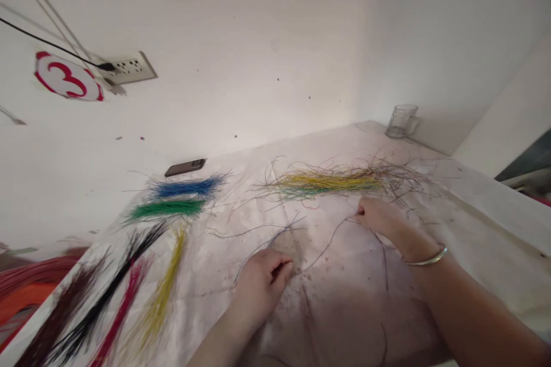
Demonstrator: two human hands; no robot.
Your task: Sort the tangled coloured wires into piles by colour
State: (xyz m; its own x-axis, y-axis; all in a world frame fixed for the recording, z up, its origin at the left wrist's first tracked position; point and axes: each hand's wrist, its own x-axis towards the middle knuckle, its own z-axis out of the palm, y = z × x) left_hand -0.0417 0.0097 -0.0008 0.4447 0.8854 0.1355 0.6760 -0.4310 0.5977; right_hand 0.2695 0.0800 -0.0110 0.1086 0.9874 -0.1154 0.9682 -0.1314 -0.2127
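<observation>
A thin dark wire (326,246) runs between my two hands over the white-covered table. My left hand (263,278) is closed, thumb against fingers, on one end of it. Farther right, my right hand (379,219), below a silvery bracelet, pinches the other part, and a dark strand hangs below that hand. Just beyond my left hand lie a few loose bluish wires (282,234). Past my right hand is a tangled heap of yellow, green and dark wires (331,182).
Sorted wire bundles lie at left: blue (187,187), green (167,208), black (107,292), yellow (166,292), pink-red (120,315) and brown (64,315). A phone (185,167) rests near the wall. A clear mug (402,121) stands in the far right corner.
</observation>
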